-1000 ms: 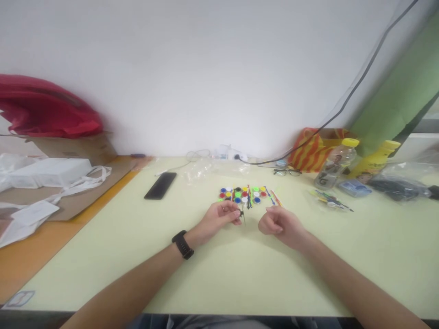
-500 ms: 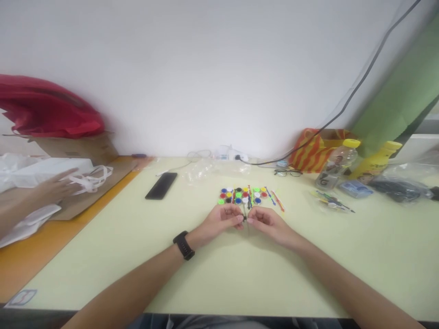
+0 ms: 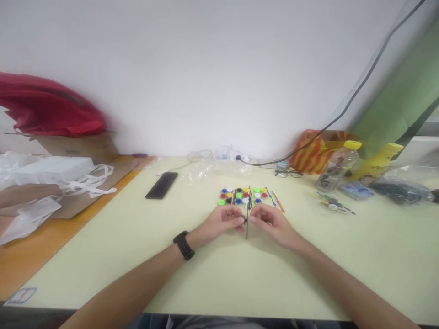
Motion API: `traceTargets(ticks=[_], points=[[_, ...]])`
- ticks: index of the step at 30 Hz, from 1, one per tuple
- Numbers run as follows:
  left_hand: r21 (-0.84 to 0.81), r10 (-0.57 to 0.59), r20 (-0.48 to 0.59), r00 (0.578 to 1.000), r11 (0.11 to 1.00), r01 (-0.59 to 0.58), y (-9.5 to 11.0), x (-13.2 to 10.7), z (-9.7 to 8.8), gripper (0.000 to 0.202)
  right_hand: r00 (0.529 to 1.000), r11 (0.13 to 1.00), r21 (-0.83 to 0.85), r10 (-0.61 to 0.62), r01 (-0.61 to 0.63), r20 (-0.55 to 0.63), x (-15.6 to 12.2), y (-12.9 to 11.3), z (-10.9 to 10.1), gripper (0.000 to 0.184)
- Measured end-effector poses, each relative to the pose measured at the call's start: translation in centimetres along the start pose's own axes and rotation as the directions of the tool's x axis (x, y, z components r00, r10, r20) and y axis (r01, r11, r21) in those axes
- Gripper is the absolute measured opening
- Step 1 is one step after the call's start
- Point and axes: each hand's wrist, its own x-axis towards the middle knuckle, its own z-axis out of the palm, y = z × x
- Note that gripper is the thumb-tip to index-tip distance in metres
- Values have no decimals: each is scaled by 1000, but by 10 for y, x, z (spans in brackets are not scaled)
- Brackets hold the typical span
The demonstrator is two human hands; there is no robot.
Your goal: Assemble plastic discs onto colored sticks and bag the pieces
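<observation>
My left hand [image 3: 222,221], with a black watch [image 3: 184,245] on its wrist, pinches a small black piece [image 3: 245,220] on a thin dark rod [image 3: 247,228]. The rod points roughly straight up and down over the table. Close to its right side is my right hand [image 3: 274,224], thumb and fingertips brought together. A narrow gap shows between those fingertips and the rod; whether they hold anything is hidden. Just beyond both hands lie rows of small coloured round pieces [image 3: 238,201], with a blue stick [image 3: 270,196] and an orange-red stick [image 3: 278,202] to their right.
A phone [image 3: 161,185] lies left. Farther right are eyeglasses [image 3: 288,173], a clear bottle [image 3: 338,167], a yellow bottle [image 3: 377,162] and a bag of small sticks [image 3: 332,202]. At far left, another person's hand [image 3: 30,194] is beside a white box [image 3: 53,169].
My right fingertips have shifted slightly right, away from the rod. The rod now shows darker and more upright. The other person's hand has moved left and lower, off the white box.
</observation>
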Motion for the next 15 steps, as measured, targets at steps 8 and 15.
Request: traceTargets(ticks=[8,15], points=[[-49,10,-29,1000,999,-11,-2,2,-1,28,1000,998,-66,0,-1,-11,-5,-3,-1,23],[-33,20,-54,998,999,-22,-3,3,-4,29,1000,998,-59,-11,10,-28,-1,2,-2,42]])
